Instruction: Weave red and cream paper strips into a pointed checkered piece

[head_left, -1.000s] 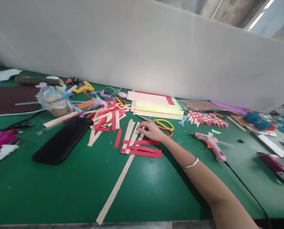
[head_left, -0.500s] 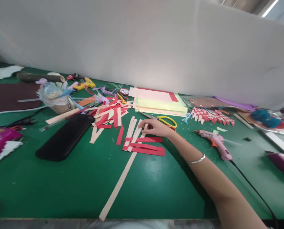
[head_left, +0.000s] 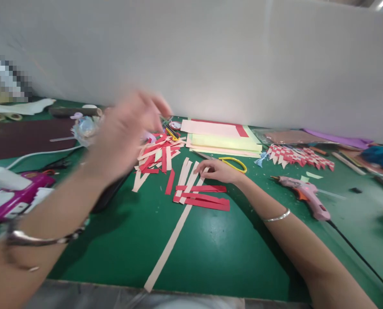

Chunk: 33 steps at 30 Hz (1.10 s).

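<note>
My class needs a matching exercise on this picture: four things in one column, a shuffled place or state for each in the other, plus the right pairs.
Things
1. Left hand
2. Pink glue gun
3. Long pale strip
4. Right hand

Places or states
A. Black cord runs from its handle
B. At the far ends of some pale strips
C. Raised above the table, blurred
D. Stretches from the red strips toward the table's near edge

Pairs: 1-C, 2-A, 3-D, 4-B

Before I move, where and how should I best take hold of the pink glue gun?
Probably grasp the handle, from the near right: the pink glue gun lies with its handle slanting that way, while its nozzle points left, away from that grip.
</note>
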{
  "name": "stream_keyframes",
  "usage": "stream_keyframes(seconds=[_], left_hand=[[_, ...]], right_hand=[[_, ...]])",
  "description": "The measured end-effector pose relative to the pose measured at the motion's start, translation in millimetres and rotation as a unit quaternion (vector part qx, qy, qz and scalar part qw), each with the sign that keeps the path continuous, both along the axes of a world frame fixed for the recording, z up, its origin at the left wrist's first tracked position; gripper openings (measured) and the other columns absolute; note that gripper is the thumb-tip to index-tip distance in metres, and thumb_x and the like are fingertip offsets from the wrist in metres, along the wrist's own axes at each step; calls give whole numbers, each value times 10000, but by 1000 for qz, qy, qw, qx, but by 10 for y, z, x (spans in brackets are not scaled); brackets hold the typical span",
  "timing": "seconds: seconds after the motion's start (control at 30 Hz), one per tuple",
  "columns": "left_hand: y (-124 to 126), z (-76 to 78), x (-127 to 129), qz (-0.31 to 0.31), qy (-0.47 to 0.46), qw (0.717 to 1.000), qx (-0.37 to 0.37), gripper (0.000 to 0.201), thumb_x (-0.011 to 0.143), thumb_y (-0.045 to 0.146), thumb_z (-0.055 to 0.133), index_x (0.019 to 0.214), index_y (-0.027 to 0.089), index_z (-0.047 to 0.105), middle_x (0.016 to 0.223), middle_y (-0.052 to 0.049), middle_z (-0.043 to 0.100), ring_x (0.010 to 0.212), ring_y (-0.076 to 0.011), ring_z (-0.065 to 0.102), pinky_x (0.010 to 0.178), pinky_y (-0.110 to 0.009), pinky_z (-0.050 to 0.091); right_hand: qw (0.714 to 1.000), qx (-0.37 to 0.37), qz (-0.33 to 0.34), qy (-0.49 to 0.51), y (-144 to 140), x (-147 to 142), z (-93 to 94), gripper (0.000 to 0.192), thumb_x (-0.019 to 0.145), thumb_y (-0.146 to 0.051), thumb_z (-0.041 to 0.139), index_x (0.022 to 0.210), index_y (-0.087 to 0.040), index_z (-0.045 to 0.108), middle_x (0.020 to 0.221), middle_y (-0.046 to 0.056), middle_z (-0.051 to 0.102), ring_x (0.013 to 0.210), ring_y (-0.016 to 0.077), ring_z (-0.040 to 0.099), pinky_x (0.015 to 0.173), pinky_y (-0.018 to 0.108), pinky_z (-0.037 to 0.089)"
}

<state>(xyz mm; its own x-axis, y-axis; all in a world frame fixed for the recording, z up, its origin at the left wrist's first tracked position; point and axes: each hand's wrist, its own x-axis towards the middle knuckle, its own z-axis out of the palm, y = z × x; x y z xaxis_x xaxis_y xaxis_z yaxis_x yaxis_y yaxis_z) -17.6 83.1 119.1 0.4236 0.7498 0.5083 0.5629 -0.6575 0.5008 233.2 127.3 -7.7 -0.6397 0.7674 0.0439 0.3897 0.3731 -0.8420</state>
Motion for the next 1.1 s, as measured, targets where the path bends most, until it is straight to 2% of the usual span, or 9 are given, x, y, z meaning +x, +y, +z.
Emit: stream_keyframes(seconds=[0.07,0.13,0.27,0.43,0.67,0.77,0.87,0.93,1.1], left_hand=[[-11,-272,81,-85,103,991,-2,237,851,277,517,1050,154,559,1039,-44,539,892,-181,555,771,-325,461],[-12,-572,162,-157,227,961,-18,271,833,253,523,1090,171,547,1027,-55,517,828,-167,548,713,-286,446],[14,-930,269,-171,249,950,-85,256,853,278,504,1071,155,554,959,-53,505,724,-134,539,639,-237,417],[55,-1020,277,-201,236,941,-133,240,827,343,560,998,178,590,930,-28,494,702,-123,522,626,-225,399],[52,-1119,247,-171,262,945,-95,251,826,378,562,983,188,604,936,-33,540,747,-159,525,725,-298,402],[61,-1103,210,-163,221,958,-83,318,873,396,477,1101,189,555,1077,-75,528,926,-197,532,817,-320,416],[100,-1108,129,-153,208,966,-22,386,939,334,319,1288,201,417,1350,-111,377,1244,-244,338,1009,-392,292],[131,-1143,71,-174,249,953,-9,431,949,328,283,1363,214,316,1453,-92,254,1335,-249,189,1065,-423,199],[132,-1249,25,-174,353,915,-83,564,935,457,288,1427,218,151,1503,-73,91,1373,-233,73,1092,-439,80]], right_hand=[[1000,-2,7,7,-6,-6,5,171,772,-184,520,924,-175,598,952,32,654,748,110,614,669,258,475],[1000,-1,8,9,-13,-16,7,170,775,-185,518,925,-175,598,901,23,656,735,112,610,661,260,477],[1000,13,-7,14,-21,-34,-1,137,770,-188,534,888,-172,603,871,20,655,712,111,597,635,251,474],[999,35,-26,30,-34,-72,-40,100,772,-194,536,846,-173,599,833,14,639,703,108,593,631,242,480],[990,16,-101,102,-46,-157,-141,189,747,-188,550,933,-189,522,868,18,619,722,119,620,682,276,517],[987,1,-117,111,-43,-156,-156,186,749,-202,550,930,-195,509,858,16,619,734,127,625,696,287,517],[986,-26,-125,108,-41,-152,-162,240,744,-212,555,970,-198,474,781,1,610,703,138,630,691,298,512],[984,-32,-139,103,-38,-153,-172,282,731,-216,566,989,-203,451,760,-7,602,678,140,627,668,297,511],[979,31,-180,87,-31,-161,-211,332,697,-220,583,998,-202,445,818,2,574,689,129,599,682,296,514]])
